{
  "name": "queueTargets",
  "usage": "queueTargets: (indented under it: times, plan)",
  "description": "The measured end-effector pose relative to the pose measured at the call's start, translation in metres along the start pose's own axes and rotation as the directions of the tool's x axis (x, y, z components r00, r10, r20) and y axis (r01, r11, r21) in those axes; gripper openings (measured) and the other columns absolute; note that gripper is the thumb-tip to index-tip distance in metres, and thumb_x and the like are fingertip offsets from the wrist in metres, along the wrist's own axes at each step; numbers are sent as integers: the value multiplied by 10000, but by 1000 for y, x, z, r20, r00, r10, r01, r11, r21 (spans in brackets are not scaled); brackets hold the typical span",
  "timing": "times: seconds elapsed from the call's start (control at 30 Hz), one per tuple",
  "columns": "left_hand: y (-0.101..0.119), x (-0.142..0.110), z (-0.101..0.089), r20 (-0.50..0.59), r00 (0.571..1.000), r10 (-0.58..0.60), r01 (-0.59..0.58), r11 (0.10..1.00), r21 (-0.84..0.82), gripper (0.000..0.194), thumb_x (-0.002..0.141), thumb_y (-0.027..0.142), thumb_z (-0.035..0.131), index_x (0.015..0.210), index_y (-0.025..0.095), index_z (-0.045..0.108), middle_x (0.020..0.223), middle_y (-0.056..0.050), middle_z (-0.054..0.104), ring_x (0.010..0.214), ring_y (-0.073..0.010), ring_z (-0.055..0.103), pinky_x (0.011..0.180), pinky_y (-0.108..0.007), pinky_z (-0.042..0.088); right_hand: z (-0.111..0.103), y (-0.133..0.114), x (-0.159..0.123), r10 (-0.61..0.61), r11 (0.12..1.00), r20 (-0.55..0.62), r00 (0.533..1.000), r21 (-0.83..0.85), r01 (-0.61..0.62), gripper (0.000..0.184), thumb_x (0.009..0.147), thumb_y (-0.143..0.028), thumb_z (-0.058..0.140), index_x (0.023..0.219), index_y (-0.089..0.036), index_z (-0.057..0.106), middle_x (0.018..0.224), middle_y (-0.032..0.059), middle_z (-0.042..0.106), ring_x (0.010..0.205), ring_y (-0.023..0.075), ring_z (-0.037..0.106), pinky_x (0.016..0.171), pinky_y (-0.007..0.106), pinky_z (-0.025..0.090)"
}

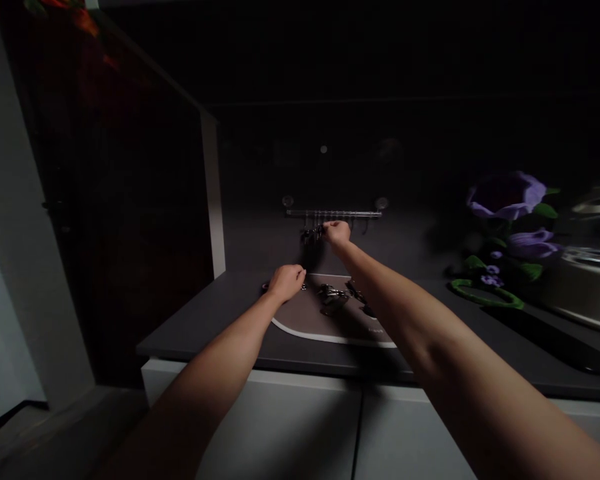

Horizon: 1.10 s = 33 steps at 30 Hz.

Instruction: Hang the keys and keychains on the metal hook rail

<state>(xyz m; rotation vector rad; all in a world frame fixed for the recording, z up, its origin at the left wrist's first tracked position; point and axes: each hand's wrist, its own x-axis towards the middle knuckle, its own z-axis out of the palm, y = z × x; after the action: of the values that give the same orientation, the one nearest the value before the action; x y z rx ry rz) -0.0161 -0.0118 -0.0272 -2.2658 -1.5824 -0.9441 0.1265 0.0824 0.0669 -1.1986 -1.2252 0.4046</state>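
My right hand (337, 233) is raised to a metal wall rail (333, 214) with small hanging hooks. It grips a dark metal bunch of keys (311, 235) just below the rail. My left hand (286, 281) rests low over a brown-grey desk mat (300, 320), its fingers curled down. Whatever lies under them is hidden, though small metal bits show beside the fingertips. To its right on the mat lie a metal key bunch (333, 297) and a dark metal object (357, 295), both dim.
The mat lies on a dark countertop (220, 320) above white cabinet fronts (280, 427). Purple artificial flowers (507, 207) and a steel pot (590, 267) stand at the right. A tall dark panel (120, 200) rises at the left.
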Motion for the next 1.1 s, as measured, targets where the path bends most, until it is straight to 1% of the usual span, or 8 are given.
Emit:
queueTargets:
  times: [0.17,0.27,0.47,0.67,0.93,1.1]
  plan:
    - [1,1,-1,0,1000,-7,7,1000,8,345,868,328,346,782,182,646,791,-73,672,722,-159,586,627,-256,329,3,-4,3,-6,989,-63,998,-150,-3,176,699,-212,573,781,-117,696,791,88,685,773,166,641,703,219,464]
    - [1,1,-1,8,1000,-17,17,1000,12,345,869,331,344,790,184,646,808,-75,675,734,-158,587,633,-255,333,6,-4,4,13,982,-73,997,-188,-27,185,701,-214,581,799,-114,702,817,102,687,786,176,643,696,224,463]
    - [1,1,-2,-3,1000,-5,5,1000,21,342,866,324,348,778,184,647,776,-71,668,717,-166,589,620,-257,334,13,7,10,43,989,-76,996,-135,-53,201,708,-212,571,813,-96,696,764,107,677,707,163,641,628,206,464]
    - [1,1,-3,3,1000,-19,19,1000,10,335,869,320,349,807,186,650,783,-71,665,724,-159,588,641,-246,342,16,18,9,74,989,-52,996,-123,-80,203,718,-223,553,826,-111,682,774,88,670,667,141,620,617,207,457]
    - [-1,1,-5,0,999,-32,32,999,31,344,870,320,338,833,193,655,824,-71,675,762,-164,595,655,-248,358,7,22,1,50,991,-28,998,-121,-53,174,722,-187,513,802,-146,661,774,51,658,695,126,604,674,208,450]
    - [-2,0,-7,-6,998,-60,60,998,25,338,867,312,342,878,195,659,870,-69,678,795,-154,595,682,-239,373,-2,21,-13,35,991,-55,998,-127,-42,173,710,-177,525,833,-159,644,818,44,657,773,123,600,759,212,440]
